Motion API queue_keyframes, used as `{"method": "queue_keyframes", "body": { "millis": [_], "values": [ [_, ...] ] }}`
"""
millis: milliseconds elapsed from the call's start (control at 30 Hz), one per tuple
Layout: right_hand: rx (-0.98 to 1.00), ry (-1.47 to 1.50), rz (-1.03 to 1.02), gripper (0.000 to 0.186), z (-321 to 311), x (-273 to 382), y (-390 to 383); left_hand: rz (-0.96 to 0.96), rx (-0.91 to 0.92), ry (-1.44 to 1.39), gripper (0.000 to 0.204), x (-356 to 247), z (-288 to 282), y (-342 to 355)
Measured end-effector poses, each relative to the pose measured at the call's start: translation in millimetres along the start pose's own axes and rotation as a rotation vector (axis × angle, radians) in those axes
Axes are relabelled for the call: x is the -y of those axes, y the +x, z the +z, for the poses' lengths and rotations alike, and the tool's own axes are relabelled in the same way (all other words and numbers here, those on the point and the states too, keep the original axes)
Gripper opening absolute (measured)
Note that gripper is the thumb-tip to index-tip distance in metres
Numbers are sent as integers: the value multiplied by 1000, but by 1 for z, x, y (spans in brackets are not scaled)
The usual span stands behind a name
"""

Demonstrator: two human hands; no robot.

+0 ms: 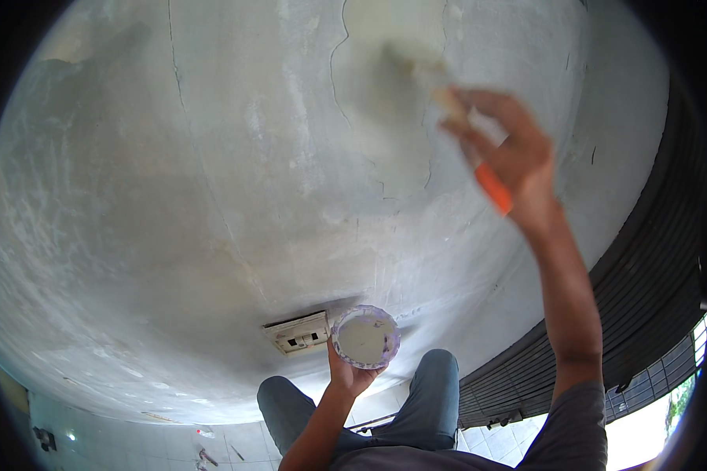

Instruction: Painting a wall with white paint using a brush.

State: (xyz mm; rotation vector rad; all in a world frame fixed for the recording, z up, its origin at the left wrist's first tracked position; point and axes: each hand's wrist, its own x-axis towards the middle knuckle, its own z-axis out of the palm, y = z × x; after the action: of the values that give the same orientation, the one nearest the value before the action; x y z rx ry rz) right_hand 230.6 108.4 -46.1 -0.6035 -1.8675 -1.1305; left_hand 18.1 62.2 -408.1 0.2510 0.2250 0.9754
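Note:
My right hand (511, 145) is raised to the upper right, its fingers closed round a paintbrush with an orange handle end (491, 187). The brush's bristle end is blurred by motion and points up and left, over a smooth greyish patch (385, 118) with cracked edges on the wall (243, 157). I cannot tell whether the bristles touch the wall. Low in the middle, my left hand (352, 377) grips a round tub (364, 336) from below and the side. Pale liquid fills part of it, and its rim is smeared white and purple.
A wall socket plate (298, 333) sits just left of the tub. Thin cracks run down the wall. A dark slatted shutter (636, 267) curves along the right. Small items (206, 458) lie on the tiled floor (251, 439) at the lower left, near my jeans-clad legs (436, 392).

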Motion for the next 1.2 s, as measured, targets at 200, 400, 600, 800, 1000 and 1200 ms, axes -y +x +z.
{"method": "queue_keyframes", "body": {
  "millis": [200, 400, 600, 800, 1000, 1200],
  "values": [
    [386, 258, -241, 14, 18, 87, -129, 27, -6, 9, 84, 2, 3, -1],
    [447, 554, -51, 16, 15, 40, -101, 15, -11, 16, 84, 2, 1, -1],
    [-3, 67, 205, 23, -24, -18, -36, 18, -14, -7, 82, 4, 1, 3],
    [159, 263, 597, 30, 12, 43, -118, 17, -40, -7, 82, 2, 5, -2],
    [376, 513, 81, 21, 7, 80, -164, 42, -129, 21, 81, 3, 16, -5],
    [360, 421, 143, 14, 0, -23, -80, 25, -41, 27, 81, -3, -5, -3]
  ]
}}
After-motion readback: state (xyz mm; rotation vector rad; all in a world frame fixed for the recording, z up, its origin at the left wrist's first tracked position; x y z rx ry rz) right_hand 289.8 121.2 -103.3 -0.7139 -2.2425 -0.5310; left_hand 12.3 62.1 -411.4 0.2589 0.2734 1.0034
